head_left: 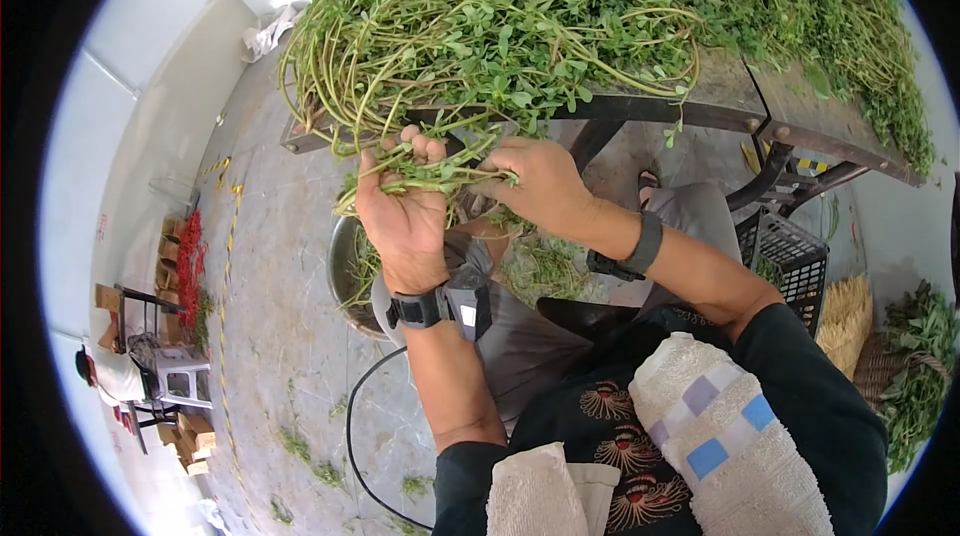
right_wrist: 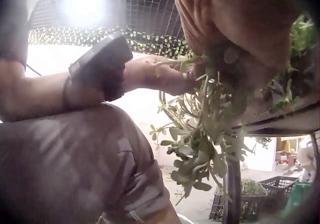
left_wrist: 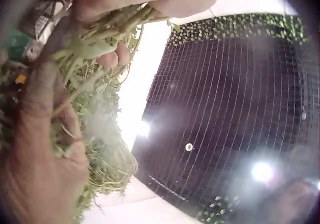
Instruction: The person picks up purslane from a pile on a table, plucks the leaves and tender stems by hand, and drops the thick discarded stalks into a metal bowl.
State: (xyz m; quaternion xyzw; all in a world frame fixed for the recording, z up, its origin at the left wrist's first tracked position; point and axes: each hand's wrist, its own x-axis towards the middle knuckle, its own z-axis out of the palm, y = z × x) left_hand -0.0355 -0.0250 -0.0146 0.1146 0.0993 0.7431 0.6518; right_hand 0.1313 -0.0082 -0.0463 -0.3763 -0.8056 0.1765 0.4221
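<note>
Palm up, my left hand holds several green purslane stems that lie across its curled fingers. From the right, my right hand pinches the same small bunch with thumb and fingers, and its knuckles face up. Small rounded leaves hang below the right hand in the right wrist view. In the left wrist view the thumb lies along the stems, with the right hand above. Just beyond both hands a big heap of purslane covers the table, its long stems drooping over the near edge.
Below the left hand stands a metal basin with greens in it. Plant scraps lie on the floor between the legs. To the right are a black crate and leafy greens. Another person sits far left near a stool.
</note>
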